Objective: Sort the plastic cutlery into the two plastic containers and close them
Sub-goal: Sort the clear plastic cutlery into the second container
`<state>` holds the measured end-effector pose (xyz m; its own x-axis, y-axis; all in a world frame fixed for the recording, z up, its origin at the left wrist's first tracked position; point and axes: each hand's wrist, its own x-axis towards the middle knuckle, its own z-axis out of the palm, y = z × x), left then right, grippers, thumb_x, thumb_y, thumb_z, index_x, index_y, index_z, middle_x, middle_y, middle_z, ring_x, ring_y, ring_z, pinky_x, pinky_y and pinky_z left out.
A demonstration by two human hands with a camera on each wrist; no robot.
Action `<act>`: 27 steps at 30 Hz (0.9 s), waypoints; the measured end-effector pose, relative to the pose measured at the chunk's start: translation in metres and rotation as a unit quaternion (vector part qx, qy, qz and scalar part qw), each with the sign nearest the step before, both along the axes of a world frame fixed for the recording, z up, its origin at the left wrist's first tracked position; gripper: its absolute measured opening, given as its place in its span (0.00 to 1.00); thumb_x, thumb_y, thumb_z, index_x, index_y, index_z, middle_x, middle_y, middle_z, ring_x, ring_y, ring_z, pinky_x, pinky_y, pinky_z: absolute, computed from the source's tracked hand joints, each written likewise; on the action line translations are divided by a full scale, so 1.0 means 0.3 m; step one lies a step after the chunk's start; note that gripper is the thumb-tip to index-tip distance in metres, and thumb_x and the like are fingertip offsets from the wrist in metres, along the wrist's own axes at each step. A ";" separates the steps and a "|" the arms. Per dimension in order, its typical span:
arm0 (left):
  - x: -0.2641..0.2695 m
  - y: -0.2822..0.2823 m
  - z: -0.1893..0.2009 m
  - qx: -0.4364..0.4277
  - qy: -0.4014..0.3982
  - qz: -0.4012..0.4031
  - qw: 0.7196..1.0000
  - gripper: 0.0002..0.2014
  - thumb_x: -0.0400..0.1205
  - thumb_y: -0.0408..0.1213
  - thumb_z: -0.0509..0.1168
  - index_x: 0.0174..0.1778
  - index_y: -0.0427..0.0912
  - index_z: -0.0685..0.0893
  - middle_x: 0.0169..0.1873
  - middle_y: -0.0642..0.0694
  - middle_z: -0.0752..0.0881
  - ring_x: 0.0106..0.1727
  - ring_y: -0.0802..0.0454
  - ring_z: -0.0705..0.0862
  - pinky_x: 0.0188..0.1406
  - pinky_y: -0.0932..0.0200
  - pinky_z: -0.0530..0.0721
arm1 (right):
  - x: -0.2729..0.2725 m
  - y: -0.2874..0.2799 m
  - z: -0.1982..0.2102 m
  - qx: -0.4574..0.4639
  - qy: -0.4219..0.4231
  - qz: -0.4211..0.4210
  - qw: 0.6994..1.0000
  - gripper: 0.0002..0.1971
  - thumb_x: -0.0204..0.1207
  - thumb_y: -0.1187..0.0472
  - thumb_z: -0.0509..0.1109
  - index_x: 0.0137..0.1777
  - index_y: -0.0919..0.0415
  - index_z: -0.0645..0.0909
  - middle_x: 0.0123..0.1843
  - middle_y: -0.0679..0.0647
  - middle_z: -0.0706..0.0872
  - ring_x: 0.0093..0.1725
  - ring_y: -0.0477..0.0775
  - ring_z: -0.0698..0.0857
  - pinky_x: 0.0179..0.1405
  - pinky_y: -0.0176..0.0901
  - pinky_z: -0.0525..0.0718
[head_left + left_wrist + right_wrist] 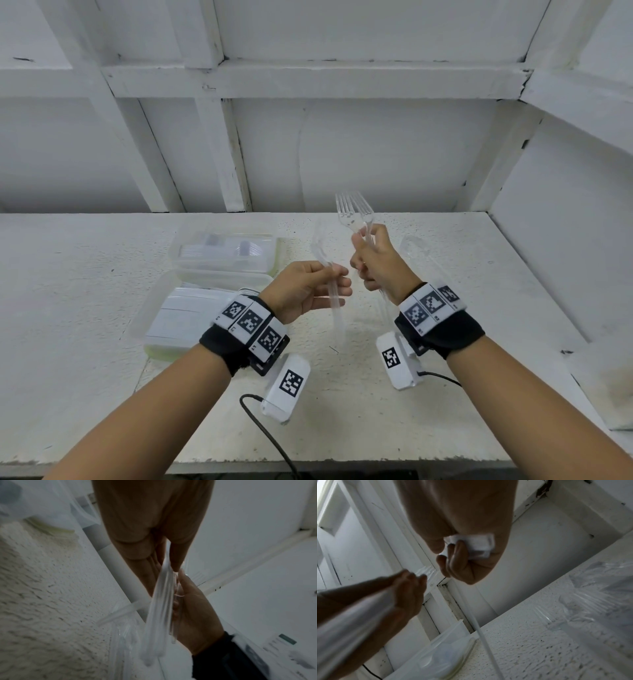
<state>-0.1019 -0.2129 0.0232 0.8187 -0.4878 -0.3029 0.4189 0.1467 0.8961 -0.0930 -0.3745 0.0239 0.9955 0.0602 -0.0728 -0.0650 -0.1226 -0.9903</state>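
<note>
Mid-sort above the bench (102,274): our right hand (376,260) grips forks (354,209), our left hand (305,291) a knife (322,246); next, we judge, the containers (219,274).

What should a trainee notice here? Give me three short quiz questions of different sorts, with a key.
1. True or false: the right hand holds the clear forks with their tines pointing up.
2. Multiple choice: where on the table do the far container and the near container stand? A: to the person's left of both hands. B: to the right of both hands. C: between the hands.
3. Short answer: counting the left hand with its clear cutlery piece, how many hands have a grip on cutlery?

Key: 1 true; 2 A; 3 two.
</note>
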 end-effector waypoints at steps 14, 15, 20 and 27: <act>0.007 -0.025 -0.028 -0.028 -0.005 0.146 0.989 0.13 0.84 0.33 0.61 0.58 0.30 0.83 0.44 0.41 0.87 0.39 0.53 0.89 0.43 0.59 0.89 | -0.081 0.070 -0.047 -0.143 -0.106 -0.005 0.984 0.08 0.84 0.58 0.59 0.55 0.54 0.79 0.45 0.45 0.87 0.41 0.36 0.84 0.36 0.25 0.78; 0.008 -0.023 -0.031 -0.033 0.001 0.150 0.988 0.13 0.84 0.33 0.61 0.58 0.29 0.83 0.43 0.41 0.87 0.37 0.54 0.89 0.41 0.59 0.89 | -0.084 0.071 -0.048 -0.138 -0.103 0.006 0.985 0.09 0.84 0.58 0.58 0.55 0.52 0.80 0.46 0.43 0.87 0.42 0.34 0.83 0.37 0.25 0.78; 0.006 -0.019 -0.033 -0.050 0.023 0.174 0.983 0.09 0.84 0.32 0.60 0.53 0.31 0.83 0.43 0.40 0.86 0.39 0.51 0.88 0.43 0.55 0.88 | -0.091 0.072 -0.046 -0.141 -0.090 0.021 0.986 0.12 0.84 0.57 0.57 0.59 0.58 0.81 0.49 0.52 0.88 0.47 0.50 0.85 0.38 0.34 0.81; 0.057 0.040 -0.033 -0.092 0.072 0.281 0.953 0.06 0.86 0.29 0.54 0.46 0.37 0.75 0.38 0.43 0.81 0.40 0.49 0.84 0.44 0.54 0.84 | -0.096 0.030 -0.014 -0.108 -0.067 -0.045 0.991 0.13 0.85 0.59 0.54 0.61 0.56 0.78 0.41 0.47 0.85 0.44 0.41 0.83 0.48 0.30 0.77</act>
